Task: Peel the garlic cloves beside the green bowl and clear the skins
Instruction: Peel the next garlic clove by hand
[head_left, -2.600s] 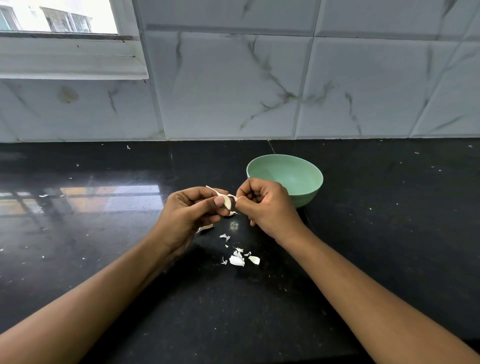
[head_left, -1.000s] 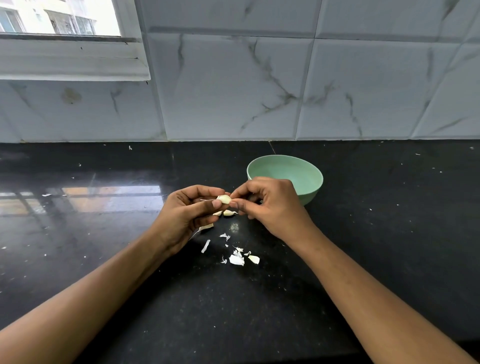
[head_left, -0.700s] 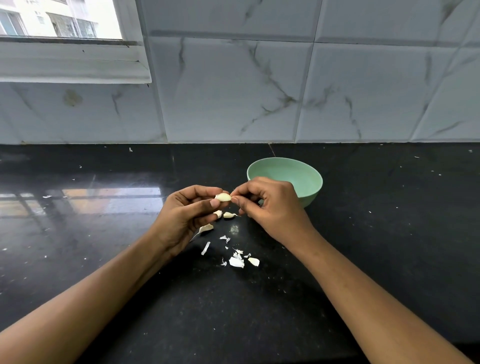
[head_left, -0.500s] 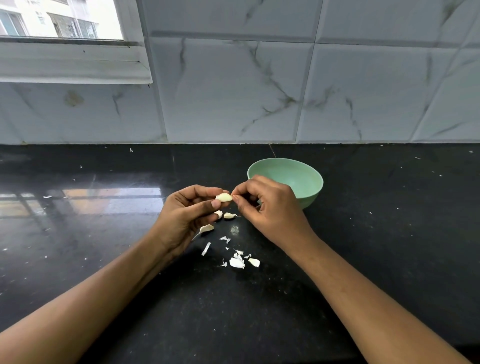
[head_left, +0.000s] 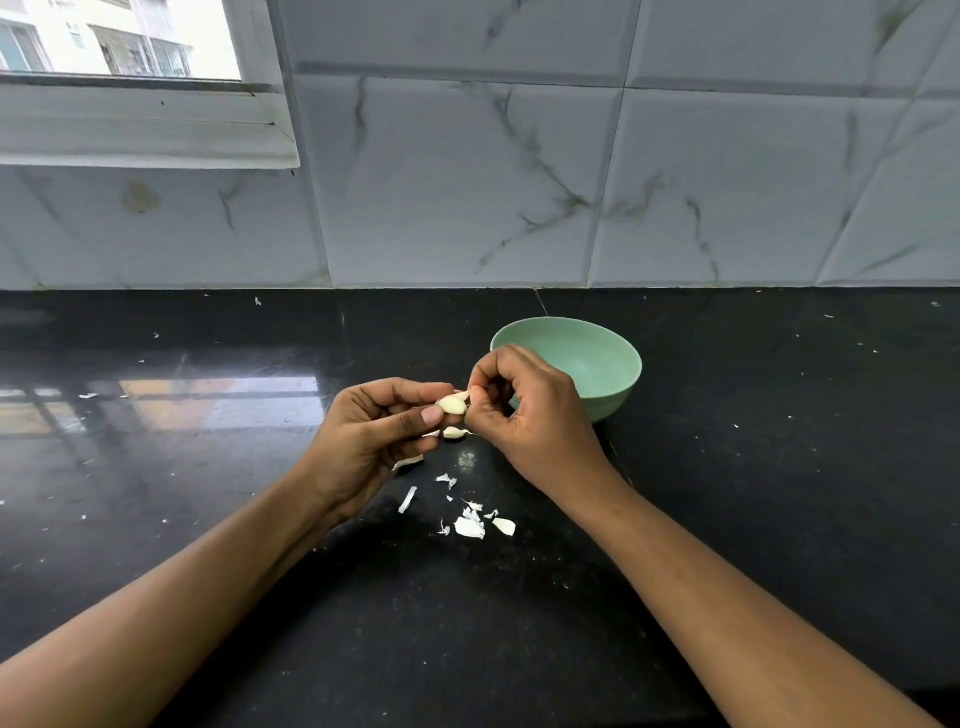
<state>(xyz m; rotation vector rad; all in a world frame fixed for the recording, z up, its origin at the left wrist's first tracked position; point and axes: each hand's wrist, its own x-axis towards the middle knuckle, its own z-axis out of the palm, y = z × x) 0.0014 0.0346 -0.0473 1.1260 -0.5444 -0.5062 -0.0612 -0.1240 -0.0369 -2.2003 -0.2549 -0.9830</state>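
Your right hand (head_left: 530, 415) has shifted to pinch the tip of the pale garlic clove (head_left: 453, 404), which your left hand (head_left: 374, 436) grips just beside the round mint-green bowl (head_left: 613, 400). White papery skins (head_left: 470, 527) litter the polished black countertop (head_left: 727, 493) below.

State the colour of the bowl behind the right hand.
The bowl is pale mint green; head view.

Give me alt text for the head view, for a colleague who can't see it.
Two hands peel a garlic clove over a black countertop: the left hand holds it, the right hand pinches its end. A green bowl stands just behind the right hand; torn skins lie scattered below.
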